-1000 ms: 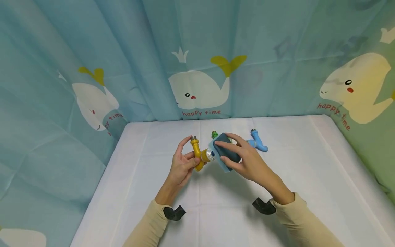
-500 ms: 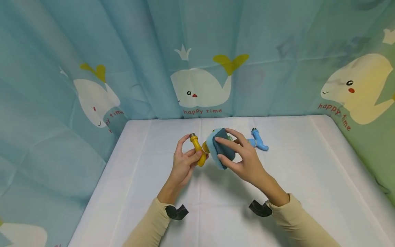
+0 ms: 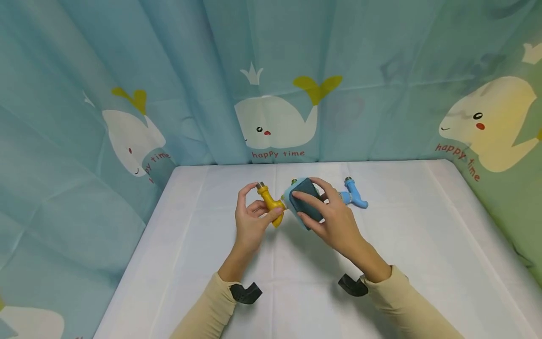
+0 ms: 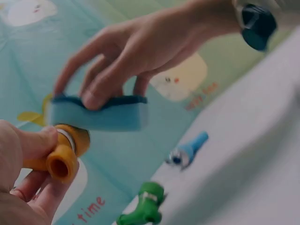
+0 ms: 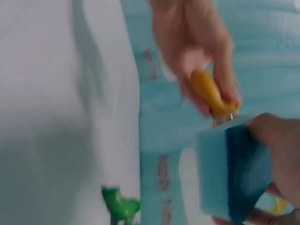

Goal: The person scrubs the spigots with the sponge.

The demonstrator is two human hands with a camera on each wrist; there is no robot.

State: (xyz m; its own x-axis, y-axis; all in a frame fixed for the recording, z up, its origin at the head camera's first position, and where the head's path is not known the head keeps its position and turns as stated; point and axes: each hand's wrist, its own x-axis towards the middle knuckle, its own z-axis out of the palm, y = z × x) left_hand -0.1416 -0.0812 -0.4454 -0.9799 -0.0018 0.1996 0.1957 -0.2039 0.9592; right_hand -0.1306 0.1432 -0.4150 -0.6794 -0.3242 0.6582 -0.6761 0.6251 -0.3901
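Evidently mid-wipe, the left hand [image 3: 253,217] grips the yellow toy faucet [image 3: 271,205] above the white table [image 3: 423,226] while the right hand [image 3: 332,214] pinches a blue sponge [image 3: 301,201] against its spout end, so scrubbing probably calls for steady counter-pressure.

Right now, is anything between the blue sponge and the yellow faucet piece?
Nothing visible. The blue sponge with a dark scrub face, gripped by the right hand, meets the yellow plastic faucet piece held by the left hand.

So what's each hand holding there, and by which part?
The left hand grips the yellow tap around its bent body. The right hand pinches the blue sponge by its edges, dark side under the fingers.
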